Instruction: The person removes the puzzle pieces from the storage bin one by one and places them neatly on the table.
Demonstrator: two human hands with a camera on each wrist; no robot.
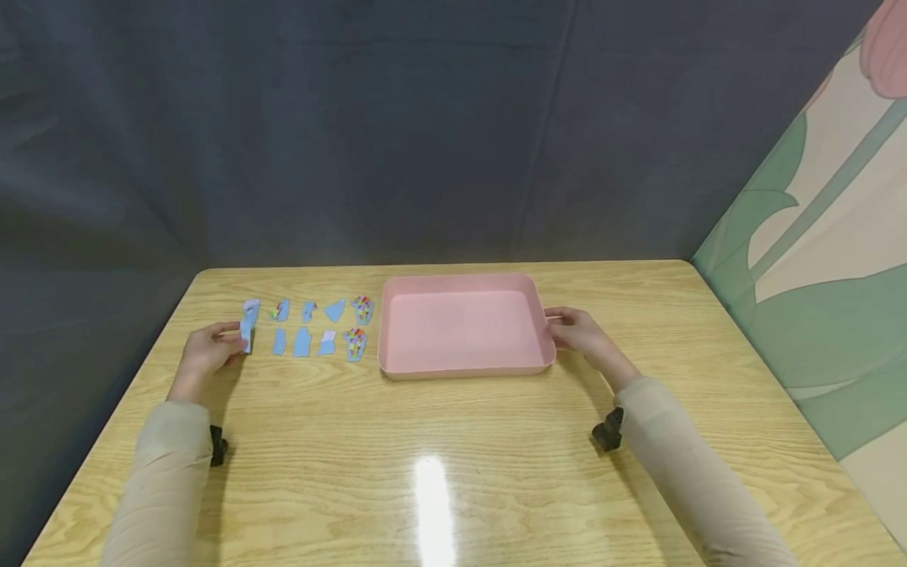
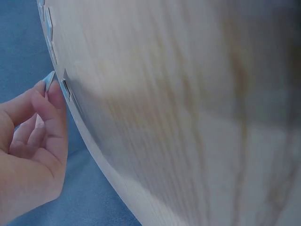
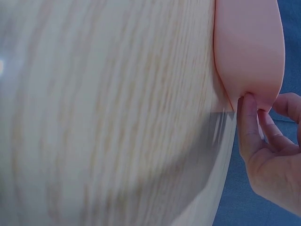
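On the left of the table, my left hand (image 1: 205,350) pinches a flat, irregular blue piece (image 1: 248,324) with a pale lilac patch at its top. In the left wrist view, the thumb and a finger hold the piece (image 2: 49,81) at the table's edge. Two rows of similar flat pieces lie to its right, such as a plain blue one (image 1: 301,343) and one with multicoloured patches (image 1: 355,344). My right hand (image 1: 577,335) is at the right end of a pink rectangular tray (image 1: 466,371). In the right wrist view, its fingertips touch the tray's outer wall (image 3: 249,52).
The tray stands on a light wood-grain table (image 1: 340,449), right of the pieces. A dark cloth (image 1: 425,142) hangs behind the table, and a floral-patterned wall (image 1: 836,260) stands at the right. Each wrist wears a small black device, such as the right one (image 1: 608,430).
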